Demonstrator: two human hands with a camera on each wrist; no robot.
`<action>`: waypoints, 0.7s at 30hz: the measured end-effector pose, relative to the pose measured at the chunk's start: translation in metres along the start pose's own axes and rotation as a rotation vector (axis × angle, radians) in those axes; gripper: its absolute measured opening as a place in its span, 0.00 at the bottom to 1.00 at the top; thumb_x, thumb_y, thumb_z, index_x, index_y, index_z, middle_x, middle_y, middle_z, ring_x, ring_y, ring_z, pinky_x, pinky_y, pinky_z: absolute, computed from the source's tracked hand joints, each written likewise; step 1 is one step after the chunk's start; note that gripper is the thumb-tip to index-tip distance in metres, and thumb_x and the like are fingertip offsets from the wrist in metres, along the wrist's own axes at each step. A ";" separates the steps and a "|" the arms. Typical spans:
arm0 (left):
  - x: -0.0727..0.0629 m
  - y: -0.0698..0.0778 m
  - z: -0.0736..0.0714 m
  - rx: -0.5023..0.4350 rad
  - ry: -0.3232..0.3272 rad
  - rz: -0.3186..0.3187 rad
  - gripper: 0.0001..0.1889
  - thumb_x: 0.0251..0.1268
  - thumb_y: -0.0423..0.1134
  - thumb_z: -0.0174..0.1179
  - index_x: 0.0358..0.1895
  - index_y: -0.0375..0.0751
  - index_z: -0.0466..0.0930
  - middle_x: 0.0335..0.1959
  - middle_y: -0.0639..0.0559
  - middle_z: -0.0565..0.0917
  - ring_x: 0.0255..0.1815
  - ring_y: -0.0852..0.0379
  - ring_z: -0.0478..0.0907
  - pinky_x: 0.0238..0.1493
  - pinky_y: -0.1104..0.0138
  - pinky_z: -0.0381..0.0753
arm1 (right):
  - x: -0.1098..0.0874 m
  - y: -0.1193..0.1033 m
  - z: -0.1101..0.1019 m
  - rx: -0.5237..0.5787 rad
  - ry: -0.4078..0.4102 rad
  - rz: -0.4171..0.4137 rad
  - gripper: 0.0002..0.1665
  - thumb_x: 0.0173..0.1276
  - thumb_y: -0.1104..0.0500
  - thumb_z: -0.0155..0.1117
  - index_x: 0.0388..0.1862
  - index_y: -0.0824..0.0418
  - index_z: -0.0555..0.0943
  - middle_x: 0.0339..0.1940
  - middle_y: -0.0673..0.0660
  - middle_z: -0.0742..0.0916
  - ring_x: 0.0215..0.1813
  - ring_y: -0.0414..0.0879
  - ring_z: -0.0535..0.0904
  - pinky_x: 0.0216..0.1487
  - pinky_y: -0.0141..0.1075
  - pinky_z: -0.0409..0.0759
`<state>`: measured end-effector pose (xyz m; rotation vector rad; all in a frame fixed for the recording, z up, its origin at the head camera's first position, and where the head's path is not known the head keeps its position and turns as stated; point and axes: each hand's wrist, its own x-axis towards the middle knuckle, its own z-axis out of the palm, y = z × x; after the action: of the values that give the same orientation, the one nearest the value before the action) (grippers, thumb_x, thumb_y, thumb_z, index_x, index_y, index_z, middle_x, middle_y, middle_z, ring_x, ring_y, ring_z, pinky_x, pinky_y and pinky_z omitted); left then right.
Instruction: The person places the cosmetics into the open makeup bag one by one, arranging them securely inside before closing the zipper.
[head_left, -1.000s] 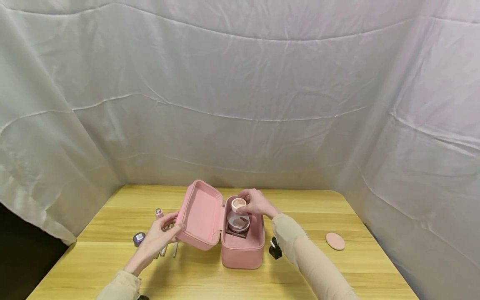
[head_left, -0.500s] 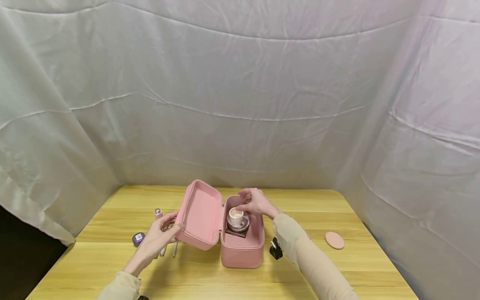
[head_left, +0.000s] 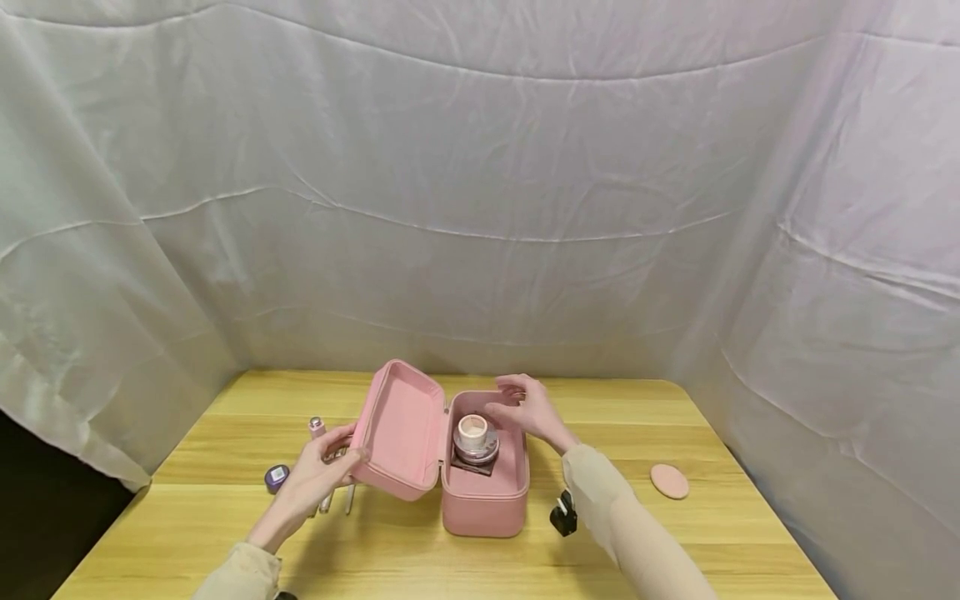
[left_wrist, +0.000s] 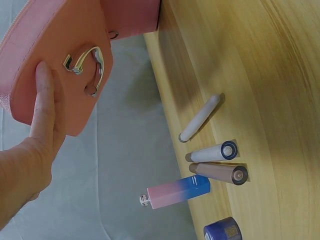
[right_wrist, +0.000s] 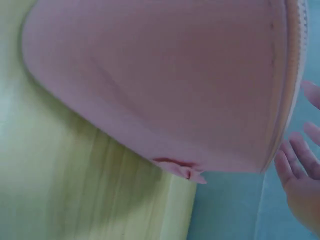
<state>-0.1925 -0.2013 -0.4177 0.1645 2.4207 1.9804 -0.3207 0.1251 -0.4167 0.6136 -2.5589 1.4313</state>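
A pink cosmetic case [head_left: 486, 515] stands unzipped, its lid [head_left: 405, 429] tilted out to the left. My left hand [head_left: 318, 475] holds the lid by its outer edge, thumb at the rim and fingers along the outside; the left wrist view shows those fingers [left_wrist: 44, 100] beside a gold-coloured handle. Inside the case, a small white cream jar [head_left: 472, 429] sits on top of a clear round container [head_left: 477, 454], with a dark flat square thing [head_left: 461, 464] under them. Over the back right rim my right hand [head_left: 532, 410] has its fingers spread, nothing in them.
Left of the case lie a pink-and-blue tube [left_wrist: 175, 192], several slim tubes [left_wrist: 200, 117] and a purple jar [left_wrist: 222, 230]. A round pink puff [head_left: 670, 482] lies to the right on the wooden table [head_left: 600, 550]. Pale curtains [head_left: 480, 208] hang behind and beside it.
The white cream jar has gone down onto the round container and been let go. My right hand has drawn back to the right. My left hand keeps the lid in place.
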 end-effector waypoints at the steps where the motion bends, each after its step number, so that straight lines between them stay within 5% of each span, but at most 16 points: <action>1: 0.000 0.000 0.000 0.002 -0.001 -0.001 0.33 0.71 0.34 0.56 0.73 0.21 0.57 0.67 0.23 0.70 0.57 0.42 0.82 0.50 0.63 0.89 | -0.002 0.001 -0.001 0.012 0.027 -0.005 0.27 0.59 0.63 0.76 0.57 0.71 0.81 0.51 0.71 0.84 0.54 0.64 0.82 0.62 0.56 0.81; 8: 0.001 0.001 0.000 0.011 -0.001 0.000 0.33 0.71 0.34 0.56 0.74 0.22 0.57 0.68 0.23 0.69 0.60 0.39 0.80 0.51 0.63 0.89 | -0.015 0.015 -0.015 -0.005 0.205 -0.055 0.25 0.60 0.63 0.75 0.56 0.69 0.82 0.51 0.67 0.85 0.56 0.63 0.80 0.60 0.58 0.79; 17: 0.001 0.000 0.001 0.000 -0.011 0.000 0.33 0.71 0.34 0.56 0.74 0.21 0.57 0.67 0.23 0.69 0.58 0.40 0.81 0.50 0.63 0.89 | -0.049 0.045 -0.049 -0.045 0.350 0.045 0.28 0.61 0.61 0.75 0.59 0.67 0.81 0.57 0.67 0.84 0.59 0.60 0.78 0.61 0.47 0.77; 21: 0.001 0.001 0.001 0.011 -0.010 -0.003 0.33 0.71 0.35 0.56 0.74 0.23 0.57 0.68 0.24 0.69 0.60 0.40 0.80 0.52 0.62 0.88 | -0.061 0.060 -0.070 -0.066 0.416 0.072 0.27 0.62 0.61 0.74 0.59 0.68 0.81 0.57 0.67 0.84 0.54 0.47 0.78 0.57 0.38 0.78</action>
<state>-0.1934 -0.2004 -0.4173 0.1711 2.4246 1.9605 -0.2952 0.2287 -0.4455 0.1880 -2.3041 1.3230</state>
